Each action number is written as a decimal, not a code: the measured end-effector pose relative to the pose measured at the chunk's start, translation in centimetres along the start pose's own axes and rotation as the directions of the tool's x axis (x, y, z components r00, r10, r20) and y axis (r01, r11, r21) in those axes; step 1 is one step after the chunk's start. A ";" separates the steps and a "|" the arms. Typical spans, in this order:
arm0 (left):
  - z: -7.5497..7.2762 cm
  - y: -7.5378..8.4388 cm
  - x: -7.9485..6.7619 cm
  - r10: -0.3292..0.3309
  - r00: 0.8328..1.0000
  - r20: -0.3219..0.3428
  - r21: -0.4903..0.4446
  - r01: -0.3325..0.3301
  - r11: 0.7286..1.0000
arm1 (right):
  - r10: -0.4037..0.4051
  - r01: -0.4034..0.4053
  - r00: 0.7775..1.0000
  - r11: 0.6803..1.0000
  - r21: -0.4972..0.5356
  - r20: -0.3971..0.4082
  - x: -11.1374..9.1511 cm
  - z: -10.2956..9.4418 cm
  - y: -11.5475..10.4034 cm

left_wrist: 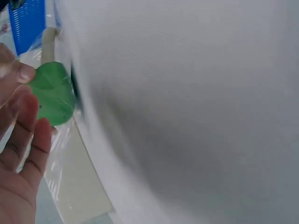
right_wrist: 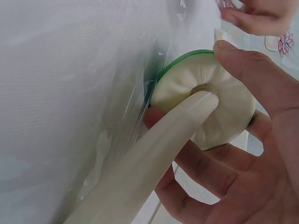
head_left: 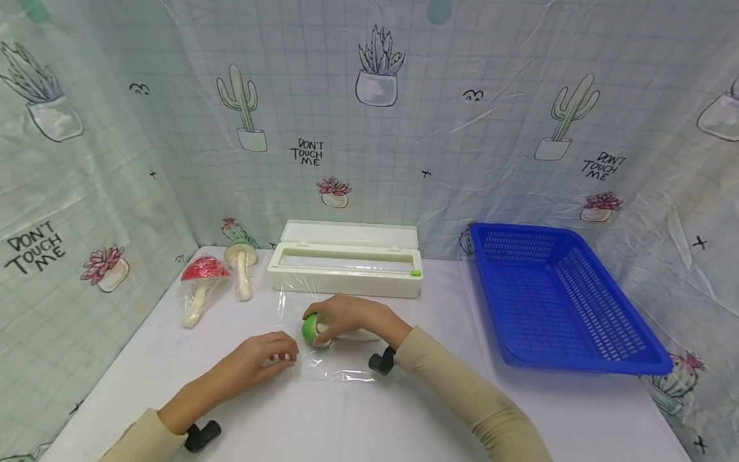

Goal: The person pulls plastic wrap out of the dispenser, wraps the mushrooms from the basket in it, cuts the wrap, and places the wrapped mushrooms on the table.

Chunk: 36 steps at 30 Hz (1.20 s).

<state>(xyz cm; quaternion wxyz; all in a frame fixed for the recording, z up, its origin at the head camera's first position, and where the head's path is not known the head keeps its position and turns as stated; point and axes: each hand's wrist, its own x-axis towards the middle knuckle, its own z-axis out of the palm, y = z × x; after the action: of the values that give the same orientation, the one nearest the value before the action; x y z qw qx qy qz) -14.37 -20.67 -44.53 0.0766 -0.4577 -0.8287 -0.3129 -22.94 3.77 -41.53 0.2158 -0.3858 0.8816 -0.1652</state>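
Observation:
A toy mushroom with a green cap (head_left: 310, 329) and a pale stem (right_wrist: 154, 158) lies on its side on a sheet of clear plastic wrap (head_left: 340, 375). My right hand (head_left: 345, 316) grips it by the cap, thumb on one edge and fingers round the other, as the right wrist view shows. My left hand (head_left: 262, 356) is just left of the cap, fingers loosely bent and holding nothing. In the left wrist view the green cap (left_wrist: 53, 93) is beyond the left fingertips.
Behind the hands stands a white wrap dispenser (head_left: 346, 280) with its lid up. At the back left lie a red-capped mushroom (head_left: 199, 292) in plastic wrap and another pale-stemmed mushroom (head_left: 243, 276). A blue basket (head_left: 496, 321) sits on the right. Patterned curtains surround the white table (head_left: 358, 423).

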 end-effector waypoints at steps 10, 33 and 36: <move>1.0 0.2 3.9 -0.494 0.850 -0.183 -0.391 0.398 0.830 | 0.067 -0.064 0.997 0.994 0.088 -0.037 -0.5 0.1 0.2; 2.8 -3.1 8.8 -0.539 0.834 -0.118 -0.305 0.486 0.819 | 0.021 -0.010 0.998 0.975 0.222 -0.050 -3.9 -0.5 1.9; 2.9 -3.4 9.1 -0.530 0.842 -0.106 -0.295 0.482 0.825 | 0.006 0.001 0.998 0.994 0.110 -0.058 -4.8 -0.3 1.5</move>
<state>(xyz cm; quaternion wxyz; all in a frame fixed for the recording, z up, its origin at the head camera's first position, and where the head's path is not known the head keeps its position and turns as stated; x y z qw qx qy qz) -21.82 -13.84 -44.63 0.0064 -0.1959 -0.8622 -0.4672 -21.12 8.37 -40.77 0.2110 -0.3672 0.8776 -0.2246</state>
